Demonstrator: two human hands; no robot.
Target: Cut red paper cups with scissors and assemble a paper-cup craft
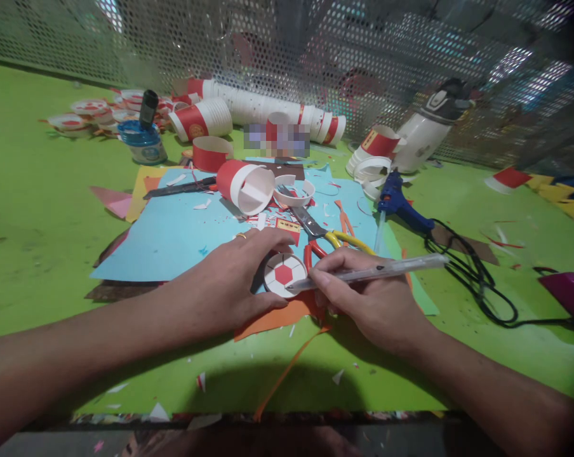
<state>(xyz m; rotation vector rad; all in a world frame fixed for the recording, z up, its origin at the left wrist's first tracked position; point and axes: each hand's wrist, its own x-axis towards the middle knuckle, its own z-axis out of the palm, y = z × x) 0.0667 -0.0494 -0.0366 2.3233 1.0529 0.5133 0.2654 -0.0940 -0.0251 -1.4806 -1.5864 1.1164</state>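
My right hand (pixel 370 298) is closed around a clear pen (pixel 392 268), its tip touching a round white disc (pixel 284 275). A red hexagon sits at the disc's middle, with dark lines running outward. Curved around the disc's left side, my left hand (pixel 249 273) has thumb and fingers apart and steadies the edge. Under the disc lie orange paper (pixel 272 320) and light blue sheets (pixel 163 235). Scissors (pixel 315 233) with red and yellow handles rest just beyond my hands, beside a cut red and white cup (pixel 246 187) and a white ring (pixel 294 192).
Stacked paper cups (pixel 268 105) lie along the back by a mesh screen. A blue-lidded jar (pixel 144 146) stands back left. To the right are a blue glue gun (pixel 401 203), its black cord (pixel 477 289) and a white bottle (pixel 423 136). Paper scraps litter the green table (pixel 53 254).
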